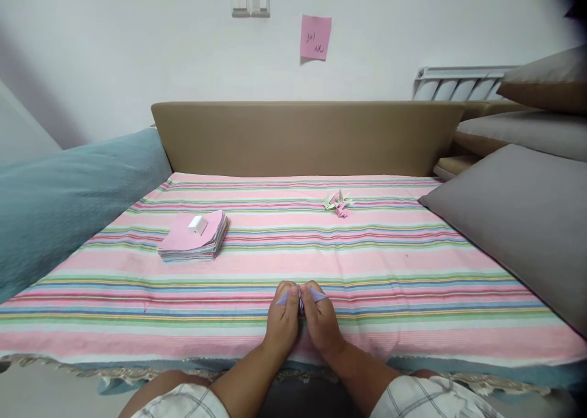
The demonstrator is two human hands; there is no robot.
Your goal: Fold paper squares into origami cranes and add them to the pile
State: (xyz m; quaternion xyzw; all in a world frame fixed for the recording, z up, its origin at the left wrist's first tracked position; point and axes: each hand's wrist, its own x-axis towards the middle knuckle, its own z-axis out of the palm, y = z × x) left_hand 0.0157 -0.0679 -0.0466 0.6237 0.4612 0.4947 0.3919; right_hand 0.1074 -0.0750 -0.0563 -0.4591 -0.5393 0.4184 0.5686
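Both my hands meet near the front edge of the striped cloth. My left hand (284, 314) and my right hand (320, 315) are closed, thumbs side by side, on a small folded piece of purple paper (318, 295). Pointed ends of the paper stick out to either side past the thumbs, like the wings of an origami crane. Its middle is mostly hidden between the fingers. Farther back on the cloth lie several finished paper cranes (340, 204), pink and pale green, in a small heap.
A stack of square paper (190, 238) with a small white block (197, 225) on top sits at the left. The striped cloth (275, 247) covers the seat. Grey cushions (518, 222) are piled at the right, a blue-covered armrest (82, 192) at the left, a brown backrest (302, 138) behind.
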